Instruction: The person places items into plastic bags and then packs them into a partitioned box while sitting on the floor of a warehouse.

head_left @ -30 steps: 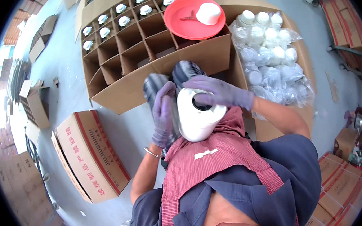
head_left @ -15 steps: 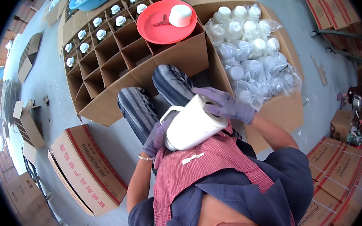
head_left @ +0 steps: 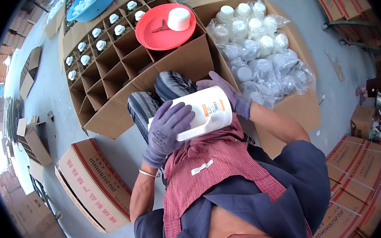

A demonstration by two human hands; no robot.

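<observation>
**White jug held sideways in two gloved hands over the lap**

A white plastic jug [head_left: 199, 114] is held on its side above the lap, just in front of a red checked apron [head_left: 212, 170]. The left hand [head_left: 167, 129], in a purple glove, is laid over the jug's near end with the fingers spread and pressed against the plastic. The right hand [head_left: 228, 94], gloved the same way, is wrapped round the far end of the jug, with its fingers curled over the upper edge. Both hands are thus closed on the jug, which is carried between them and rests on nothing else. A small printed label is seen on the jug's upper side, and a moulded handle along its lower edge.

Beyond the knees, a large cardboard box with dividers [head_left: 120, 66] stands open; white-capped jugs [head_left: 101, 37] are seen in its far cells, while the near cells are unfilled. A red tray [head_left: 158, 37] is set across the top of the box, and a white cap [head_left: 179, 18] lies on it. To the right, a second open box [head_left: 296, 111] is filled with white jugs in clear plastic bags [head_left: 256, 48]. A sealed printed carton [head_left: 93, 183] lies on the floor at the left.
</observation>
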